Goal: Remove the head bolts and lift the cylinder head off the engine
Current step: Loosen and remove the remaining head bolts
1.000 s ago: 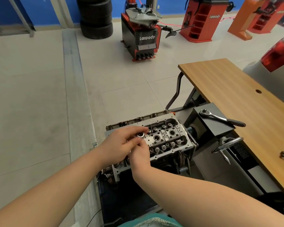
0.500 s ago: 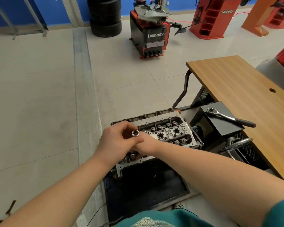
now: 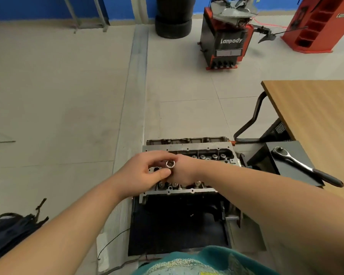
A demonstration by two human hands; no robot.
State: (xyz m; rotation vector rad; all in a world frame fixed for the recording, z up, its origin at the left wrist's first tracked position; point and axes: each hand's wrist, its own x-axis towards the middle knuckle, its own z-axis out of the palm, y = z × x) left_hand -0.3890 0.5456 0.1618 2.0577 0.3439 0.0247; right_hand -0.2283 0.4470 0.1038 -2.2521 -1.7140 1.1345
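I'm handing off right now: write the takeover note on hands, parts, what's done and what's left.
Left hand: pinches a shiny socket between thumb and fingers, over the near-left part of the cylinder head.
Right hand: rests on the head beside the left hand; its fingers are hidden, so what it holds is unclear.
Ratchet wrench: lies unused on the black box right of the engine, next to the wooden table.
Done: cannot tell how many head bolts are out.
Left: finish removing the bolts, then lift off the head, which sits on the engine.

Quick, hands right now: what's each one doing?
Left hand: pinches the small shiny metal socket.
Right hand: fingers hidden behind the left; cannot tell.
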